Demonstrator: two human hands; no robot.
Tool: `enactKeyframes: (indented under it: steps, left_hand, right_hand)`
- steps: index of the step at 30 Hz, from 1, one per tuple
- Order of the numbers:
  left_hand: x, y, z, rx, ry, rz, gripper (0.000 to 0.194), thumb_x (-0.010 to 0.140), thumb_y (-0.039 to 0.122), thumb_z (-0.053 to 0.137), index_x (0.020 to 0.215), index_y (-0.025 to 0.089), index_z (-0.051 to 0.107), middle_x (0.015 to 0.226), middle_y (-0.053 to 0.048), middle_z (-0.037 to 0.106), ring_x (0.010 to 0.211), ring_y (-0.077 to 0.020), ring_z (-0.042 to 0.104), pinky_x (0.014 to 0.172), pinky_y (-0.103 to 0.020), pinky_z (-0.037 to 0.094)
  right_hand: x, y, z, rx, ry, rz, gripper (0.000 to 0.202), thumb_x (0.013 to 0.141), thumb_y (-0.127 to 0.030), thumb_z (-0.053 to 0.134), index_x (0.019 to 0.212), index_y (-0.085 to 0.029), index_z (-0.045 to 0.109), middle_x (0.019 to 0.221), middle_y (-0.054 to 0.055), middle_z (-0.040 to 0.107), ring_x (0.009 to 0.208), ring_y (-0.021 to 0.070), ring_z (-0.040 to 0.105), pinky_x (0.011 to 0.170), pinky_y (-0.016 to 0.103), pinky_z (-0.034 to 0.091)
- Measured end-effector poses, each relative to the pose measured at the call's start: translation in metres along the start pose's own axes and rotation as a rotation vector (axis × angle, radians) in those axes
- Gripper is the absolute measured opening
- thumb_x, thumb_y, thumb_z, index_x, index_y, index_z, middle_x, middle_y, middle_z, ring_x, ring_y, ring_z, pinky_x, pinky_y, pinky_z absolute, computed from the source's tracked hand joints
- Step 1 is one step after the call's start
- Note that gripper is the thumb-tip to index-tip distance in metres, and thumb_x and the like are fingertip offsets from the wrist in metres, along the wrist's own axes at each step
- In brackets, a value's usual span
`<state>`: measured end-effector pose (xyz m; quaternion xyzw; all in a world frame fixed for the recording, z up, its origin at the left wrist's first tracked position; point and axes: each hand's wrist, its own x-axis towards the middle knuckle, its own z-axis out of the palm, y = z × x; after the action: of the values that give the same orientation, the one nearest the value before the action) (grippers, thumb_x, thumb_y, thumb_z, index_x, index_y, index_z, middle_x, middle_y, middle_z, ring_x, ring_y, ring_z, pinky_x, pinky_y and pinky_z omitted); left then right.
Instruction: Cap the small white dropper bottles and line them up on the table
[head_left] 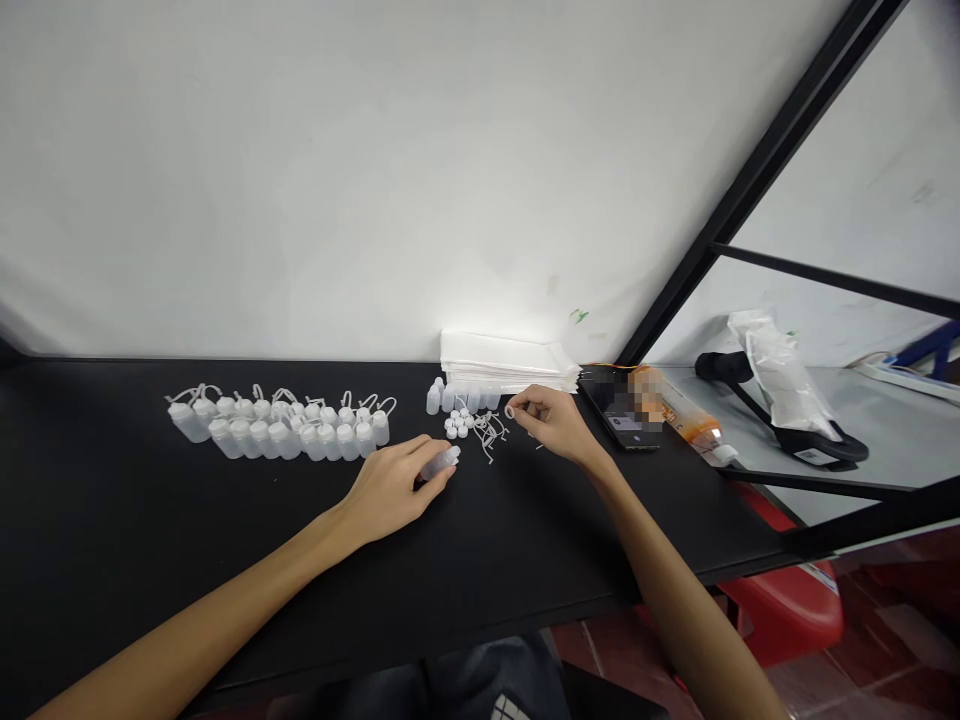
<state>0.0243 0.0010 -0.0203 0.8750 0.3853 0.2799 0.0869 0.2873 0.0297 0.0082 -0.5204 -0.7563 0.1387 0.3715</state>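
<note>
My left hand [397, 487] is wrapped round a small translucent plastic bottle [440, 463], tilted with its uncapped neck to the right. Between the fingertips of my right hand [553, 420] is a white looped strap [510, 411]. Just left of that hand lies a loose pile of thin white straps [490, 432], beside a cluster of small white caps [458, 425]. Behind the caps stand several bottles without caps [434, 397]. To the left, two rows of capped bottles [279, 438] stand upright, some with strap loops sticking up.
A stack of white sheets or bags [502, 358] leans near the wall. On the right are a phone [626, 415], an orange-labelled drink bottle [686, 420] lying down, and a black metal frame [720, 240]. Below the table's right edge is a red stool [787, 610].
</note>
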Motion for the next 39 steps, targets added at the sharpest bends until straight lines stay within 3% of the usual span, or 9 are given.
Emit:
enactKeyframes:
  steps: [6,15,39]
  left_hand:
    - [-0.001,0.001,-0.001,0.001,0.021,0.010,0.025,0.094,0.033,0.046,0.107,0.019,0.063,0.085,-0.002,0.066,0.062,-0.0118,0.058,0.054,-0.022,0.039]
    - [0.000,0.000,-0.001,-0.018,-0.015,-0.011,0.026,0.095,0.032,0.045,0.110,0.019,0.062,0.082,0.000,0.064,0.061,-0.0117,0.057,0.056,-0.023,0.039]
    - [-0.001,-0.003,0.002,-0.003,-0.014,0.064,0.026,0.096,0.031,0.046,0.113,0.018,0.061,0.082,-0.001,0.062,0.064,-0.0123,0.056,0.055,-0.023,0.037]
  right_hand:
    - [-0.004,-0.012,0.008,0.182,-0.106,-0.004,0.016,0.083,-0.029,0.061,0.081,-0.015,0.069,0.062,0.000,0.062,0.053,0.0099,0.051,0.051,0.021,0.040]
    - [-0.012,-0.032,0.026,0.134,-0.246,-0.105,0.016,0.076,-0.009,0.060,0.083,-0.017,0.072,0.073,0.001,0.067,0.059,0.0100,0.055,0.057,0.021,0.042]
    - [-0.018,-0.044,0.043,0.093,-0.250,-0.214,0.010,0.079,-0.009,0.063,0.080,-0.015,0.071,0.068,-0.001,0.059,0.057,0.0085,0.048,0.058,0.021,0.038]
